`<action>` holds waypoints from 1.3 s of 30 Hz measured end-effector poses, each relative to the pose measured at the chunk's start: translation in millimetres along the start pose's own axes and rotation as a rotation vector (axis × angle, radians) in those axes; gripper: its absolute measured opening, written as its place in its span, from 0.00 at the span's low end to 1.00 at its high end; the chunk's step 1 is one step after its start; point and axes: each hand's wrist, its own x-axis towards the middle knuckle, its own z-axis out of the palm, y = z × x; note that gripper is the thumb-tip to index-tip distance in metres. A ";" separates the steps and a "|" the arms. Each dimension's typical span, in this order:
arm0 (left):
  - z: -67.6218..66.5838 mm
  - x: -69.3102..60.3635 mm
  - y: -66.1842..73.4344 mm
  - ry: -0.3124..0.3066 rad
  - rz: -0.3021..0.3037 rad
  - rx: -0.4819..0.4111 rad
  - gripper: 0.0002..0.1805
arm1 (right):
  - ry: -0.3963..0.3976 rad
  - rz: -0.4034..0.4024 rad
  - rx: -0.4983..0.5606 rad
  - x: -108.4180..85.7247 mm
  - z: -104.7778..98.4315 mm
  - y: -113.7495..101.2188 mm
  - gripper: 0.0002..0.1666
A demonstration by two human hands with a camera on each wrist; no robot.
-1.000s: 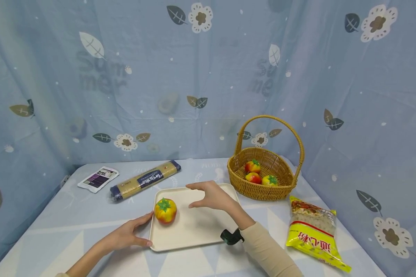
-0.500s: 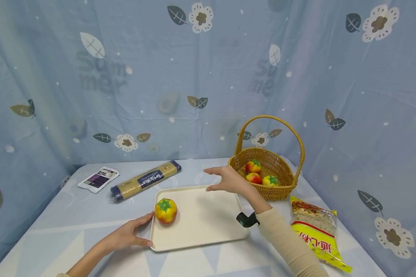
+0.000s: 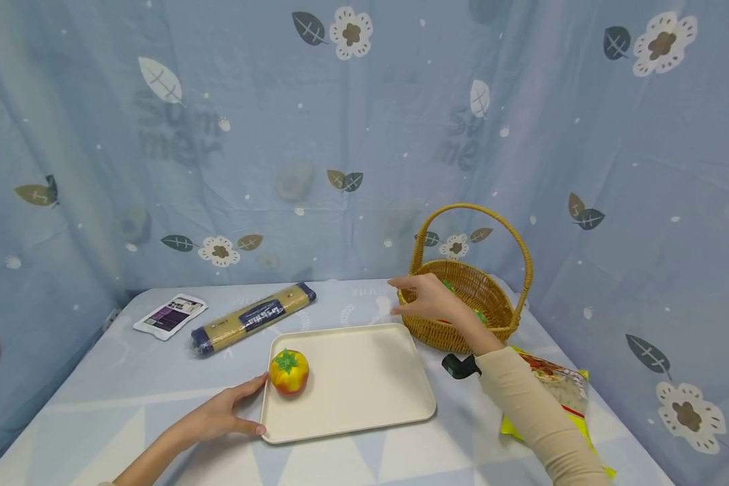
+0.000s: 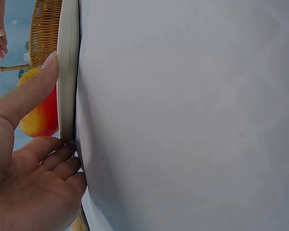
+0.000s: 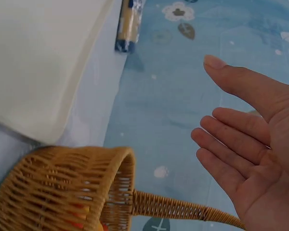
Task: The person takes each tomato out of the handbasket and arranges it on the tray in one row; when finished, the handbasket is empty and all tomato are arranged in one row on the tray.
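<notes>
A cream rectangular tray [image 3: 358,381] lies on the table, with a yellow-red tomato-like fruit [image 3: 289,372] with a green leafy top at its left end. My left hand [image 3: 219,413] touches the tray's left edge with thumb and fingertips spread apart along it. My right hand [image 3: 433,299] is in the air in front of the wicker basket [image 3: 443,335], its thumb and fingers apart with nothing between them. Similar fruits lie in the basket, mostly hidden behind that hand in the head view. The right wrist view shows the right palm [image 5: 265,159] with fingers extended.
A long pack of spaghetti [image 3: 255,318] and a small white-purple packet [image 3: 171,316] lie at the back left. On the right, a yellow bag of pasta [image 3: 561,388] is partly covered by the right sleeve. The basket's tall handle [image 3: 482,208] arches upward. A patterned curtain [image 3: 249,135] encloses the table.
My right hand has moved from above the tray, rightward and away from me, to the basket. My left hand stays at the tray's edge, and the fruit on the tray has not moved.
</notes>
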 end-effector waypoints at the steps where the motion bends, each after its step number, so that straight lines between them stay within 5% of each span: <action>1: -0.1 -0.1 0.1 -0.001 0.000 0.004 0.54 | -0.003 0.003 -0.003 -0.9 -1.8 1.2 0.36; 23: 0.0 0.5 -2.7 -0.001 -0.013 0.003 0.55 | -0.074 0.230 -0.054 -11.2 -30.1 49.6 0.31; 39: 0.5 0.4 -0.7 0.002 -0.013 0.013 0.55 | -0.163 0.417 -0.092 -15.6 -23.6 81.5 0.30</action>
